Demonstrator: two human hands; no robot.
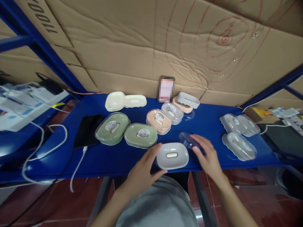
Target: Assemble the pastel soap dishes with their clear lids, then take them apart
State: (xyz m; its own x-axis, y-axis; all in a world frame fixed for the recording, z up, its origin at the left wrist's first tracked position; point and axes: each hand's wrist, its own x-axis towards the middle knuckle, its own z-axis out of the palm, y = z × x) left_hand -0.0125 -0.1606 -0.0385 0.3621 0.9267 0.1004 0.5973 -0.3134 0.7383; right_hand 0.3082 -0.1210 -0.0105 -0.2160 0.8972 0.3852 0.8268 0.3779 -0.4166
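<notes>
While white dish (172,155) lies long axis left-right, left hand (142,171) fingers cup its end; right hand (205,156) fingers rest released on clear lid (188,140).

Left hand (142,171) beside grey soap dish (172,155), right hand (206,155) on clear lid (188,140).

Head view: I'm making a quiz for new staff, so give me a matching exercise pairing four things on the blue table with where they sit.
Things:
1. white soap dish
2. black phone
3. cream dish pair
4. clear lids

Places:
A. far right of the blue table
B. left side, with a white cable plugged in
C. front edge, between the left hand and the right hand
D. at the back, near the cardboard wall

Pairs: 1-C, 2-B, 3-D, 4-A
</notes>
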